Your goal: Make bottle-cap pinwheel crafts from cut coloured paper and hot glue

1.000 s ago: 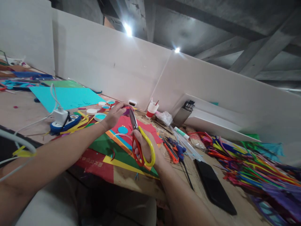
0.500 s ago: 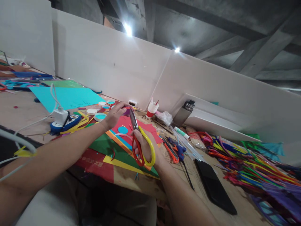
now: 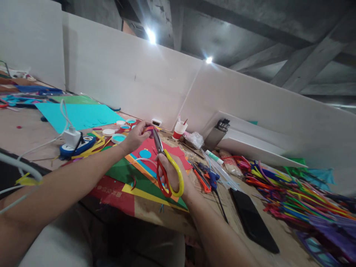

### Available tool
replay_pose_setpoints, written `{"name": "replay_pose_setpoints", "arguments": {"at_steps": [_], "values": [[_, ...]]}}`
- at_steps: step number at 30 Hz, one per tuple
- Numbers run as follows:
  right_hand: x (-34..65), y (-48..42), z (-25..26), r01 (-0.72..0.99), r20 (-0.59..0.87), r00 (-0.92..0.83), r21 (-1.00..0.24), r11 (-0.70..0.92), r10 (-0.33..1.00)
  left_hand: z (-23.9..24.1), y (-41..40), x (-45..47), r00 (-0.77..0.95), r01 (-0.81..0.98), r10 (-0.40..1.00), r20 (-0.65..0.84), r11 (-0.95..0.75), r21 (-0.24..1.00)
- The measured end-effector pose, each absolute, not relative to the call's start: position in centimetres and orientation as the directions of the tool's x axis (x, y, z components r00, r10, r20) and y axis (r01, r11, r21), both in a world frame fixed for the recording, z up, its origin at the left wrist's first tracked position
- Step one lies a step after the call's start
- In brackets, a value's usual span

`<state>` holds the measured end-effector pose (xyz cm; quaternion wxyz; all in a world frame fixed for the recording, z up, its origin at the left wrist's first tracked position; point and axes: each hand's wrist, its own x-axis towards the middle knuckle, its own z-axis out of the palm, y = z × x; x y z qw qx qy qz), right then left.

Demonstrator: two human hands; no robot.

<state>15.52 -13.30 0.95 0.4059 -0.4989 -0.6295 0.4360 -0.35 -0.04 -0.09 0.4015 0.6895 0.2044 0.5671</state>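
Observation:
My right hand (image 3: 170, 172) is closed round the red and yellow handles of a pair of scissors (image 3: 159, 142). The blades point up and away, their tips at a small red and purple piece (image 3: 150, 129), which looks like paper. That piece is pinched in the fingers of my left hand (image 3: 137, 135). Below the hands lie red paper (image 3: 178, 152) and a blue disc (image 3: 145, 153), with a green sheet (image 3: 122, 172) and yellow strips nearer the table edge. My fingers partly cover the small piece.
Right of my hands lie a blue glue gun (image 3: 213, 178), a black phone (image 3: 253, 220) and many coloured pipe cleaners (image 3: 300, 193). A paper cup (image 3: 180, 129) and a grey bottle (image 3: 216, 135) stand behind. To the left are round lids (image 3: 118, 138), a power strip (image 3: 78, 146) and cyan sheet (image 3: 80, 115).
The small piece has turned in my left fingers and now shows more red beside the purple. The scissors have hardly moved.

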Motion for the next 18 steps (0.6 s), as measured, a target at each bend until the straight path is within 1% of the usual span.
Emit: {"name": "replay_pose_setpoints", "arguments": {"at_steps": [7,12,16,18], "values": [[15.52,-13.46,0.91,0.278,0.105,-0.175,-0.949,0.152,0.979,-0.33,0.27,-0.19,0.226,-0.118,0.736,0.638,-0.629,0.768],[15.42,-12.92,0.26,0.204,0.079,-0.200,-0.972,0.120,0.977,-0.48,0.45,-0.25,0.210,-0.103,0.731,0.650,-0.644,0.758],[15.39,-12.76,0.21,0.119,0.057,-0.248,-0.989,0.088,0.967,-0.24,0.62,-0.41,0.168,-0.115,0.789,0.590,-0.579,0.807],[15.67,-12.68,0.42,0.153,0.046,-0.279,-0.984,0.092,0.959,0.04,0.68,-0.58,0.154,-0.117,0.834,0.530,-0.518,0.848]]}}
